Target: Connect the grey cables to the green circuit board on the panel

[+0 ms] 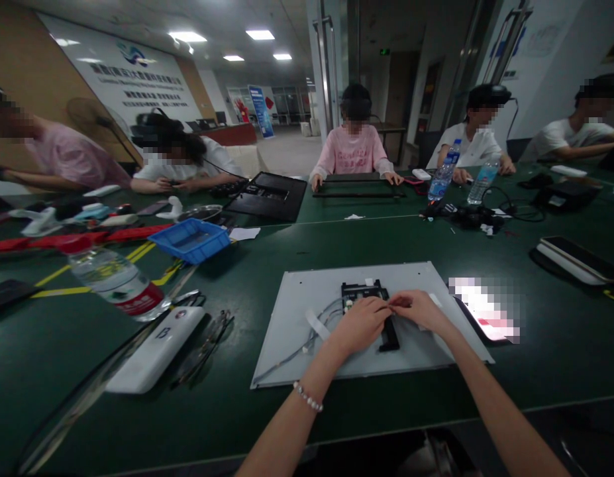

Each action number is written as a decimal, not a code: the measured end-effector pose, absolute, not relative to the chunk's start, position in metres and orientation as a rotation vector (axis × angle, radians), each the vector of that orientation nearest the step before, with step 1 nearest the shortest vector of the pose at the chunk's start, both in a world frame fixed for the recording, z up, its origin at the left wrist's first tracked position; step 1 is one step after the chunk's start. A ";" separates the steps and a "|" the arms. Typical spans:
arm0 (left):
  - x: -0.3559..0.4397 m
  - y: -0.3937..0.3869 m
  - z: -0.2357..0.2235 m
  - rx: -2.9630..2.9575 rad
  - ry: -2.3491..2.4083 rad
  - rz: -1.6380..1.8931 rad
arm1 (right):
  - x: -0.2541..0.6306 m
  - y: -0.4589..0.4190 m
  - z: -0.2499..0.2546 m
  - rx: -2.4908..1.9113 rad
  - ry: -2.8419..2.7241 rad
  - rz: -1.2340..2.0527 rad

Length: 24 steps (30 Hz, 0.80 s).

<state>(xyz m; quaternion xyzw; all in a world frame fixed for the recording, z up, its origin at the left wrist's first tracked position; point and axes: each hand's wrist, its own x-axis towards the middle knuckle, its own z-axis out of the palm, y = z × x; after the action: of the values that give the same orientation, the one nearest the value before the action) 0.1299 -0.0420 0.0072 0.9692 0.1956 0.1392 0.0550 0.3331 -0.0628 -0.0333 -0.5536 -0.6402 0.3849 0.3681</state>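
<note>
A pale grey flat panel lies on the green table in front of me, with a black plastic frame on its middle. My left hand rests over this frame, its fingers bent and drawn together. From the right, my right hand meets it, thumb and finger pinched close to the left fingertips. Whatever is between the fingertips is too small to make out. Grey cables run from the frame towards the panel's lower left corner, and a whitish strip sits beside them.
Right of the panel lies a lit phone. On the left are a white power bank, glasses, a tilted water bottle and a blue tray. Several people sit across the table; one person's hands touch a black frame.
</note>
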 end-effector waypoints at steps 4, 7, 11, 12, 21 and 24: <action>0.129 -0.042 0.008 2.928 0.575 0.420 | 0.332 -0.063 -0.032 -1.451 -1.651 0.987; 0.129 -0.043 0.009 2.924 0.579 0.416 | 0.333 -0.063 -0.033 -1.456 -1.648 0.975; 0.129 -0.043 0.008 2.923 0.572 0.419 | 0.334 -0.062 -0.036 -1.431 -1.644 0.980; 0.129 -0.043 0.008 2.924 0.570 0.421 | 0.334 -0.062 -0.037 -1.423 -1.642 0.984; 0.129 -0.042 0.004 2.940 0.543 0.434 | 0.335 -0.062 -0.036 -1.430 -1.664 0.944; 0.129 -0.043 0.006 2.932 0.541 0.431 | 0.335 -0.062 -0.037 -1.431 -1.658 0.947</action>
<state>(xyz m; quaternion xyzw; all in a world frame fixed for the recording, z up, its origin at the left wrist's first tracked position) 0.1294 -0.0426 0.0056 0.9713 0.1791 0.1427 0.0646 0.3348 -0.0624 -0.0369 -0.5575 -0.6460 0.3688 0.3687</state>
